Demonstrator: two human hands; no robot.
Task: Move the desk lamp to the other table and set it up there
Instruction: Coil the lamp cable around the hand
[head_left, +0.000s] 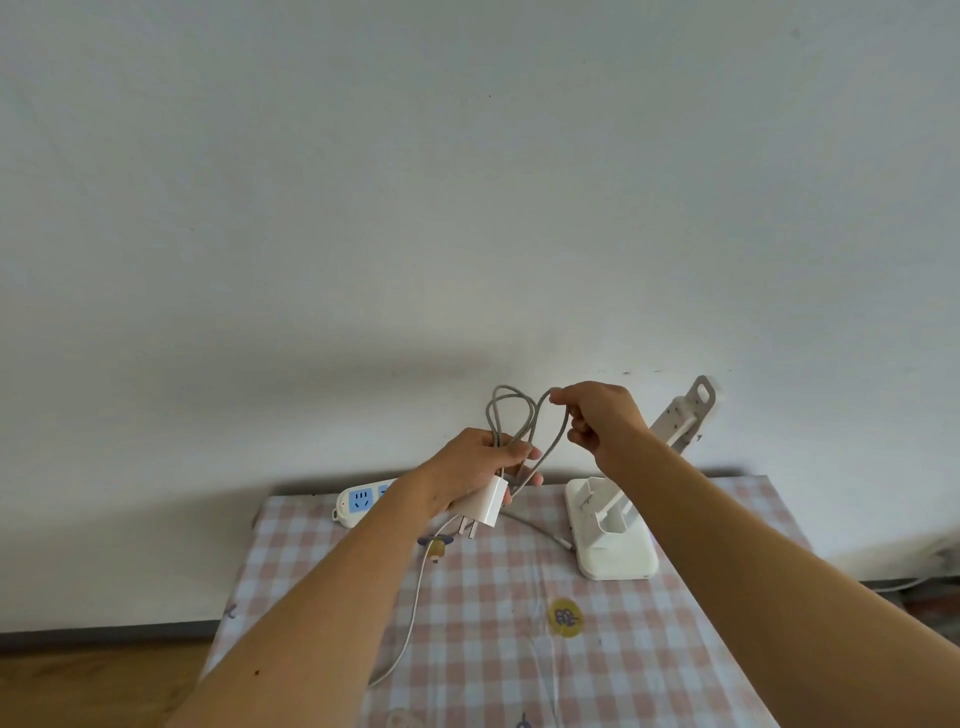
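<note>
Checked cloth covers the table (519, 649). At ten o'clock of the lamp base, the left hand (475, 467) clamps the adapter (491, 503) and coiled cable (511, 415); the right hand (597, 421) pinches a limp loop. The desk lamp (613, 530) looks light and rigid, best lifted by base or stem.

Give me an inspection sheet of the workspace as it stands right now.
Surface: table with pink checked cloth, against the wall.
Job's things: white desk lamp standing on the table, arm tilted toward the wall.
Clutter: power strip at the far left edge.
Hands: left hand grips cable loops and white plug adapter; right hand pinches a loop.
Cables: grey lamp cable coiled between the hands; white cord trails off the table.
Surroundings: white wall, wooden floor.
</note>
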